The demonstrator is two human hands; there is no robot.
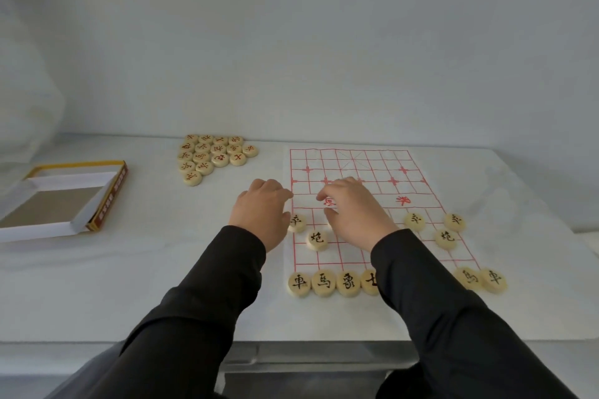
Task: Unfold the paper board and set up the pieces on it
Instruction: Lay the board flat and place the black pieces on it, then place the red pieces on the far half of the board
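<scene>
Paper board (pixel 366 168) flat, red-gridded, left hand (pixel 263 215), right hand (pixel 355 214) curled, grip unclear

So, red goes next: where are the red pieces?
Head view: the red pieces lie clustered on the table, left of the far edge of the paper board.

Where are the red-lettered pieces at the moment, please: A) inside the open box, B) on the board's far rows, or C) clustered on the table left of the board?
C: the red-lettered pieces sit clustered on the table, left of the paper board and apart from the open box.
</scene>
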